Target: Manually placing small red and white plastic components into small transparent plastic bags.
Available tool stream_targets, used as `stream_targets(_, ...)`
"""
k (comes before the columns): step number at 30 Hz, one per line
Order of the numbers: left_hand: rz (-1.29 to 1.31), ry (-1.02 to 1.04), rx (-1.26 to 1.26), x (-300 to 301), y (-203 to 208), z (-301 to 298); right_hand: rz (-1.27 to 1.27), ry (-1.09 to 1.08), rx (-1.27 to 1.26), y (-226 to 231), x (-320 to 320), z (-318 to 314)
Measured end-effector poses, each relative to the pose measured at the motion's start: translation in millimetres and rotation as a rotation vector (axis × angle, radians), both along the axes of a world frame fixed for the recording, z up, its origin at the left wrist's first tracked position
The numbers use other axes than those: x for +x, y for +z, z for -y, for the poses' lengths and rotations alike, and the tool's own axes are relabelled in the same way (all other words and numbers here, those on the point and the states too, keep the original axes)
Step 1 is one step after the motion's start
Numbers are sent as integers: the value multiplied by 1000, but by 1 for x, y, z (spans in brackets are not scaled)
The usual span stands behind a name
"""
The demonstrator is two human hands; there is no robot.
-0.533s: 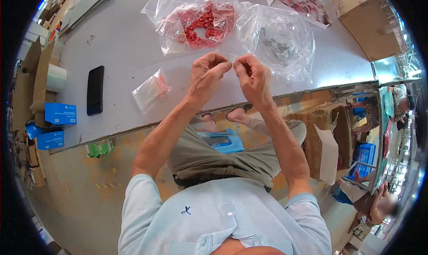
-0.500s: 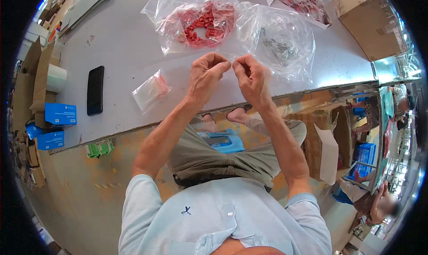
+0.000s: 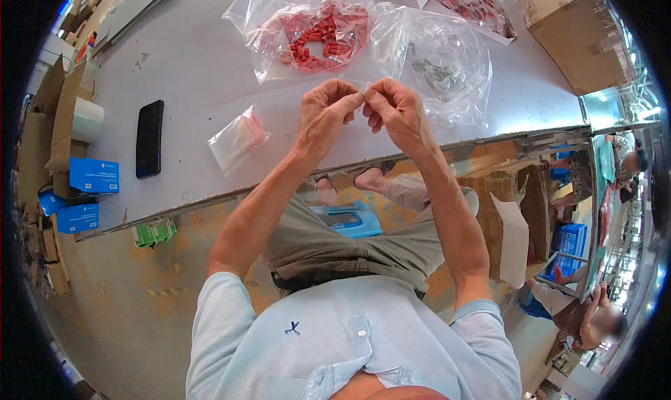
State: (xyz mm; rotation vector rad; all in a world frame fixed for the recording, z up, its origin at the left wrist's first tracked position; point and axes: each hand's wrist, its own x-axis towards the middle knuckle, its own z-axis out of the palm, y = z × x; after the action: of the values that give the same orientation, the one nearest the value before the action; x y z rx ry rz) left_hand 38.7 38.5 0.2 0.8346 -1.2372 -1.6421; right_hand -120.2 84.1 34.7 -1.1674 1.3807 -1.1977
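The left hand and right hand are pinched closed, fingertips meeting over the near part of the desk; whether they hold anything is hidden by the fingers. Just beyond lie two large clear bags: a bag of red pieces, left, and a bag of greyish pieces, right, contents blurred by folds. Left are one small bag and one phone. Far right, one heap of red packets is cut off.
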Motion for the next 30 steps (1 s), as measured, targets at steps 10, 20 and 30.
stream_targets(10,88,347,-210,-4,-5,-2,-576,-152,-276,-1,15,-14)
stream_targets(20,277,250,-817,-8,6,-12,-538,-242,-251,7,3,-17)
stream_targets(30,521,184,-1009,-14,2,-18,-625,-200,-255,-2,-12,-30)
